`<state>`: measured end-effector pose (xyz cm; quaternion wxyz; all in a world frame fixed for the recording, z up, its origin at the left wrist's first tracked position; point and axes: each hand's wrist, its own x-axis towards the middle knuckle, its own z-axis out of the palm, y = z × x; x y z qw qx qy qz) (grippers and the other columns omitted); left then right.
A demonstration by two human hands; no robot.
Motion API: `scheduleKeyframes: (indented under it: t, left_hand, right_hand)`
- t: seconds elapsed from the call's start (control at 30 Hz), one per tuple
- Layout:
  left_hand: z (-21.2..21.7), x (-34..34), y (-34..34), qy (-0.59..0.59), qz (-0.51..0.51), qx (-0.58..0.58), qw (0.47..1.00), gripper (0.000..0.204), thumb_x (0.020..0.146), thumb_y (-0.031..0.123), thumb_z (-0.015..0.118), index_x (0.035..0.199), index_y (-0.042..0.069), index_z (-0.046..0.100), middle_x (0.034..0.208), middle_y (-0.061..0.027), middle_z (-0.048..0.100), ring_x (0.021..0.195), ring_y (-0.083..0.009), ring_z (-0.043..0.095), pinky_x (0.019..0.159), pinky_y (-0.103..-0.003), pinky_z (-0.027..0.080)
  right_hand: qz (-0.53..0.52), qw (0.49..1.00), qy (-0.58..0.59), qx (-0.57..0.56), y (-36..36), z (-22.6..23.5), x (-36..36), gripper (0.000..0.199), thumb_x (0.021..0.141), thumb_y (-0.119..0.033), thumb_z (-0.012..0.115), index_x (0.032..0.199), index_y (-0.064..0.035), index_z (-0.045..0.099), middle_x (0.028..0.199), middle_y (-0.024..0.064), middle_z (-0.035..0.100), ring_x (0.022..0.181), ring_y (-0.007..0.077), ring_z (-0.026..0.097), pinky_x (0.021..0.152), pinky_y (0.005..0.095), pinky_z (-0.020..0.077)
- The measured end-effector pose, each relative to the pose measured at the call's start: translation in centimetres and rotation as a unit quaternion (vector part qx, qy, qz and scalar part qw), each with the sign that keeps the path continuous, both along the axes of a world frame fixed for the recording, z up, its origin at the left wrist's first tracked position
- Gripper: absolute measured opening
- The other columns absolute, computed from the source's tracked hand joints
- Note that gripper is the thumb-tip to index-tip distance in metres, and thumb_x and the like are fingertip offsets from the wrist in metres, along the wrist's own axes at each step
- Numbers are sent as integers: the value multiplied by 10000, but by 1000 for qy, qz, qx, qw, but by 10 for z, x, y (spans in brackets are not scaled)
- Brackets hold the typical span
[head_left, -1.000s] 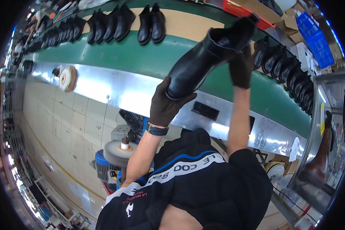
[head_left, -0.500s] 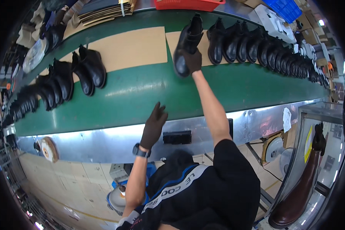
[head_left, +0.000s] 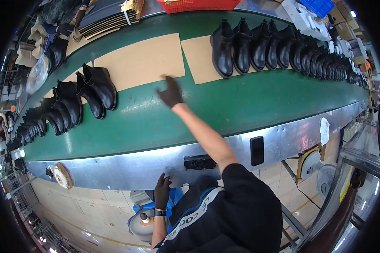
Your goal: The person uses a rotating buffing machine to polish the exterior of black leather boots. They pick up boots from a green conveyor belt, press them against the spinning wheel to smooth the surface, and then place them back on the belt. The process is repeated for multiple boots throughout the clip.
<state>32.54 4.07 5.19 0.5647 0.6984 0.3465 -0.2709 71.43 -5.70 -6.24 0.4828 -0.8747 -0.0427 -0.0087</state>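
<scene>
My right hand point(head_left: 170, 92), in a dark brown glove, reaches over the green bench surface point(head_left: 156, 122) at the near edge of a tan cardboard sheet point(head_left: 150, 61). Its fingers are spread and somewhat blurred, with nothing in them. Close to my body, below the metal edge, my left hand point(head_left: 161, 192) wears the same kind of glove and is empty, fingers apart. A black ankle boot point(head_left: 222, 50) stands at the left end of the long right-hand row, partly on a second cardboard sheet point(head_left: 202, 63). To the left stands a pair of black boots point(head_left: 100, 86), ahead of another row.
A black phone point(head_left: 256, 151) and a dark rectangular piece point(head_left: 199, 162) lie on the metal ledge point(head_left: 126, 166). A red basket point(head_left: 202, 5) and stacked cardboard point(head_left: 109, 21) line the far side. At lower right, a brown boot point(head_left: 337, 219) is behind a glass-sided frame.
My right hand has let go of the black boot, which now stands at the row's left end, and has swung left. The left hand has drawn back toward my body. The view has shifted slightly.
</scene>
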Motion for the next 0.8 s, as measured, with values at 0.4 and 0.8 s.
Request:
scheduleKeyframes:
  t: [0.4,0.8]
  left_hand:
    - [52,-86,-13,-24,207,72,975,412,1004,174,450,1365,-24,453,1409,-144,469,1126,-234,621,868,-324,524]
    - [26,-71,12,-164,280,-29,945,583,1008,392,457,1510,160,272,1446,-158,436,1257,-300,501,967,-439,467]
  right_hand:
    - [31,982,182,-26,274,61,62,1196,558,-468,864,1480,-216,145,1259,175,556,1174,365,526,983,483,444]
    - [176,929,89,313,135,85,-87,798,618,-372,872,1271,-45,549,1212,165,630,1124,259,604,955,376,489]
